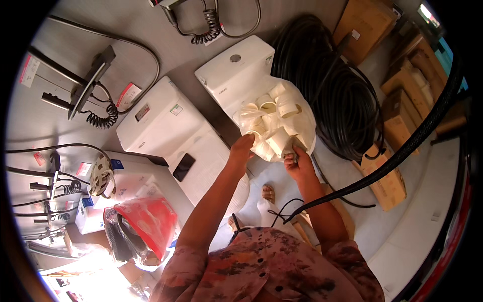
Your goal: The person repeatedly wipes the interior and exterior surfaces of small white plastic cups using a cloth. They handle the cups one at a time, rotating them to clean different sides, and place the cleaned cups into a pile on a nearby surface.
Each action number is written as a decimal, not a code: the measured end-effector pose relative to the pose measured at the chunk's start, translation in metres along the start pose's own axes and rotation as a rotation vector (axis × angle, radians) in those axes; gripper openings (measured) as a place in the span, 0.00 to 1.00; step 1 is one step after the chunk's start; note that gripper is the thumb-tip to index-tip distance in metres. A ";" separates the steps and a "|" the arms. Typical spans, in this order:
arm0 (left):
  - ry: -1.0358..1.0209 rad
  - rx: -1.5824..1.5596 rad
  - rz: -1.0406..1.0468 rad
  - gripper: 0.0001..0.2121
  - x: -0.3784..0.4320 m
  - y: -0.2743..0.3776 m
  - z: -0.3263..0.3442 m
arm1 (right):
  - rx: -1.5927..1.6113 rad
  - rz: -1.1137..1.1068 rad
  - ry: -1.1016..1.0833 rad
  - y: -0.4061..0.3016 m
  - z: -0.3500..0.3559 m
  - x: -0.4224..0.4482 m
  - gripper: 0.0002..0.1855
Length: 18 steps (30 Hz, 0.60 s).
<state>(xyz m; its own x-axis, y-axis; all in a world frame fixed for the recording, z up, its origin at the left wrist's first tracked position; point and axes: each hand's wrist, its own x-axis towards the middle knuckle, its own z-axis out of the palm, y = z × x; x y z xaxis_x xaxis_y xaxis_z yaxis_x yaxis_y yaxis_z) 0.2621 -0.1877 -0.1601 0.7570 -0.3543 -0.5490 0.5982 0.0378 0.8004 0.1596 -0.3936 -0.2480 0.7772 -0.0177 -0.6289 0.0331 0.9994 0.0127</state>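
A clear plastic bag [306, 124] full of white plastic pipe fittings [287, 105] rests on the seat end of a white toilet [236, 71]. At the bag's near left edge, my left hand [241, 151] has its fingers closed on the rim, beside one round fitting. My right hand [299, 162] pinches a crumpled greyish cloth [294, 147] against the bag's near right side, next to another white fitting. The fingertips of both hands are partly hidden.
A second toilet [203, 151] bears a black smartphone [184, 167]. Coiled black hose [328, 87] lies right of the bag, near cardboard boxes [385, 181]. A red plastic bag [147, 222] with dark footwear-like items stands lower left. Shower hoses [151, 56] hang on the wall; a black cable crosses my right arm.
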 end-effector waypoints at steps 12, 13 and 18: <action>0.054 0.100 -0.111 0.32 0.091 -0.012 0.063 | -0.299 -0.135 0.176 -0.040 0.053 0.000 0.08; 0.077 0.129 -0.114 0.30 0.104 -0.022 0.062 | -0.309 -0.151 0.190 -0.040 0.057 0.001 0.08; 0.029 0.109 0.050 0.15 0.109 -0.021 0.067 | -0.289 -0.101 0.127 -0.050 0.067 0.008 0.07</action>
<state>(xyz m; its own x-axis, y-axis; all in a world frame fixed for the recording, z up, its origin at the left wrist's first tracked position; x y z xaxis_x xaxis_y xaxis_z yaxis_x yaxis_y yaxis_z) 0.3146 -0.2903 -0.2209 0.7931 -0.3274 -0.5136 0.5290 -0.0478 0.8473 0.2059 -0.4455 -0.2017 0.6938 -0.1315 -0.7080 -0.0877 0.9604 -0.2644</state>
